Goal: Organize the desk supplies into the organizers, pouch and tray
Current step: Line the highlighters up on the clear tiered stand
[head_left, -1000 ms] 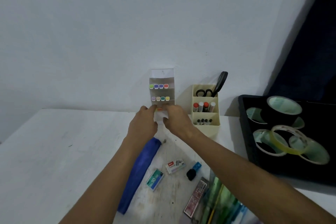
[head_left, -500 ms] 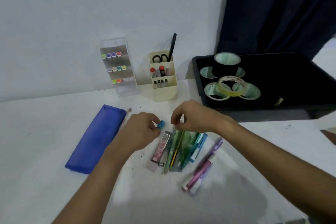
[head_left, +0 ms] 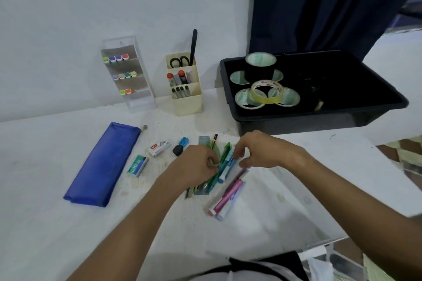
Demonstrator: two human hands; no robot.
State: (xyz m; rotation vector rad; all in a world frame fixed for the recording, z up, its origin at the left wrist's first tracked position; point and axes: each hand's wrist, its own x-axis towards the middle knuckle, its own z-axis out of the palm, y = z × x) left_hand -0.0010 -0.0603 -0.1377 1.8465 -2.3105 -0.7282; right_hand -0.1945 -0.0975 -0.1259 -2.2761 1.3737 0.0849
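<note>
A bundle of green and blue pens lies on the white desk. My left hand curls over its left side and grips pens there. My right hand hovers at the bundle's right edge, fingers curled, fingertips touching a blue pen. Pink and purple highlighters lie just right of the bundle. A blue pouch lies at the left. A clear marker organizer and a cream pen holder stand at the wall. A black tray holds several tape rolls.
Two staple boxes and a blue-black sharpener lie between pouch and pens. A dark curtain hangs behind the tray. The desk's front edge is close to my body.
My hands left the clear organizer and came down to the pen bundle. My left hand let go of the small blue sharpener and now covers the pens; the view shifted right.
</note>
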